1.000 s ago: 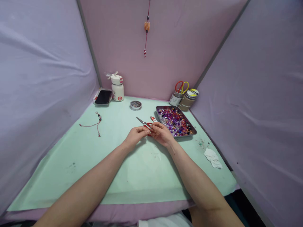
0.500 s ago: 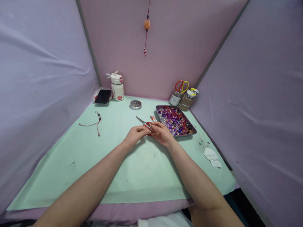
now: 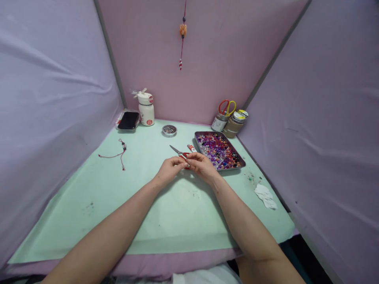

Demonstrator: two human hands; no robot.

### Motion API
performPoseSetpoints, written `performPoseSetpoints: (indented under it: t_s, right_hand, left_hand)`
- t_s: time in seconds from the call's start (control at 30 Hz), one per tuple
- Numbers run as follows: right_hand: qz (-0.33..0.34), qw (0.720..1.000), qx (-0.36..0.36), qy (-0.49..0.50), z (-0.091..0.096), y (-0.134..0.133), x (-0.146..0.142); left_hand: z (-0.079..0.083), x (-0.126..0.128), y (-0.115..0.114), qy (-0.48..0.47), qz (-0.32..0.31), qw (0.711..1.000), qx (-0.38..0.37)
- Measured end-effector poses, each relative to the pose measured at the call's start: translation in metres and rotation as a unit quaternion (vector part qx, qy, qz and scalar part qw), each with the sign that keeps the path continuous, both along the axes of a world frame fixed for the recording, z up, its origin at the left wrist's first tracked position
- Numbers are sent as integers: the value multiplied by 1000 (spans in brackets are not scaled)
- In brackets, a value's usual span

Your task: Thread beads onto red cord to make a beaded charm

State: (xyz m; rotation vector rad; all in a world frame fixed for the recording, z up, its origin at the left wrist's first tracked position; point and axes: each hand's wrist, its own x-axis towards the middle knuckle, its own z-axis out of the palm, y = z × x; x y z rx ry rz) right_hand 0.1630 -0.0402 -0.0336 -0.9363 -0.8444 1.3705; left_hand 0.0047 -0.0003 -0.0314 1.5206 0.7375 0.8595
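Note:
My left hand (image 3: 171,170) and my right hand (image 3: 203,167) meet over the middle of the table, fingertips pinched close together. Whatever lies between the fingers is too small to make out. Just beyond and partly behind them lie red-handled scissors (image 3: 177,150), blades pointing away to the left. A red and white lighter (image 3: 192,148) rests beside the scissors. Right of my right hand stands a dark metal tray (image 3: 231,170) full of purple, red, clear and dark beads (image 3: 217,150).
A beaded red cord (image 3: 123,146) lies at left. Along the back stand a phone (image 3: 129,120) on a clear case, a white bottle (image 3: 147,114), a small round bead dish (image 3: 169,130), a scissors tin (image 3: 219,123) and a jar (image 3: 233,125). Crumpled tissue (image 3: 265,196) lies right.
My right fingertips have shifted slightly left, closer to the left ones. Both hands stay pinched, and the things on the table have not moved.

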Motion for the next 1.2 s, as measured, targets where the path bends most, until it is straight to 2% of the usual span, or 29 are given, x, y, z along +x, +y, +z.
performPoseSetpoints:
  t_s: [0.1, 0.23, 0.33, 0.47, 0.57, 0.7, 0.77, 0.83, 1.0, 1.07, 1.2]
  right_hand:
    - [4, 999, 7, -51, 4, -2, 1]
    - [1, 998, 17, -56, 12, -4, 3]
    - [-41, 996, 30, -79, 20, -5, 10]
    - [-110, 973, 53, -197, 40, -5, 37]
    - [-171, 927, 77, -325, 56, 2, 66]
    - [-170, 845, 83, -499, 61, 27, 100]
    - [-136, 793, 69, -590, 55, 43, 109]
    - [-73, 745, 62, -660, 48, 56, 113]
    - [21, 615, 54, -787, 35, 77, 109]
    - [30, 601, 49, -797, 32, 82, 108]
    - [41, 594, 44, -802, 27, 86, 107]
  left_hand:
    - [2, 1, -1, 5, 7, 1000, 30]
    - [6, 1, -3, -7, 26, 999, 38]
    - [6, 2, -3, -16, 58, 998, 31]
    - [3, 2, -1, -19, 88, 996, 10]
    - [3, 1, -1, -17, 99, 995, 0]
    - [6, 0, -1, -5, 115, 993, -2]
    - [7, 0, -1, 14, 120, 993, 3]
    - [6, 0, 0, 25, 128, 991, 10]
    - [0, -2, 4, 54, 141, 988, -4]
    - [-1, -2, 5, 69, 149, 986, -5]
    - [-1, -3, 5, 74, 155, 985, -7]
